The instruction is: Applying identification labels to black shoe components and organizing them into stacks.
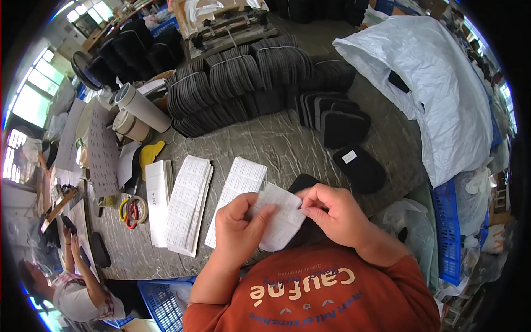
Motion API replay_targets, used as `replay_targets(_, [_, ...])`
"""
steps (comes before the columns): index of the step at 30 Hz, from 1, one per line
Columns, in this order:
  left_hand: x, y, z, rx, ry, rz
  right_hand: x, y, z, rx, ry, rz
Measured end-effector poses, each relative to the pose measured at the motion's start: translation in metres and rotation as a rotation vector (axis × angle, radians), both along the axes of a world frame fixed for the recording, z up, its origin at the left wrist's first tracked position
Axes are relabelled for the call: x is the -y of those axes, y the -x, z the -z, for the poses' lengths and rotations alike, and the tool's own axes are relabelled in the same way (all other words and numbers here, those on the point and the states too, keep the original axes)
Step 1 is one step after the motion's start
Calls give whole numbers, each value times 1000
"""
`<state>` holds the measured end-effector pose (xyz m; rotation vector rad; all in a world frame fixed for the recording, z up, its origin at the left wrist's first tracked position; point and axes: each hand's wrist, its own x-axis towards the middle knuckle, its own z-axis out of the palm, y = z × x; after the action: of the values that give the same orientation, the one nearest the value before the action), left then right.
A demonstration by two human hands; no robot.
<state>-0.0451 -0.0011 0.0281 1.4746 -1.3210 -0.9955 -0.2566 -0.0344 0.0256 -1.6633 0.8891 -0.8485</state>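
My left hand [241, 226] holds a small sheet of white labels [279, 214] between thumb and fingers, just in front of my chest. At the sheet's right edge, the fingertips of my right hand [332, 213] are pinched together; whether a single label is between them is too small to see. Beneath both hands lies a black insole-shaped pad [305, 181], mostly covered. To the right, another black pad [362, 171] carries a white label [349, 157]. Beyond it lies a fanned row of similar pads [343, 128].
Bundled dark pads [235, 74] stand stacked at the table's far side. Label sheets [188, 202] lie left of my hands, near scissors [131, 213] and a tape roll [139, 206]. A white sack [437, 88] bulges at right above a blue crate [447, 232]. Another person [72, 293] works at lower left.
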Motion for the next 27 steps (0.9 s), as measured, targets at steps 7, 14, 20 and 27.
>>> replay_targets(7, [-6, -14, -17, 490, 376, 667, 18, 18, -10, -5, -160, 178])
replay_targets(14, [-14, 12, 6, 617, 507, 681, 20, 7, 10, -147, -208, 161])
replay_targets(20, [-14, 10, 7, 603, 509, 684, 22, 4, 15, -248, -125, 154])
replay_targets(27, [-9, 15, 6, 574, 490, 670, 24, 4, 18, -299, -7, 144])
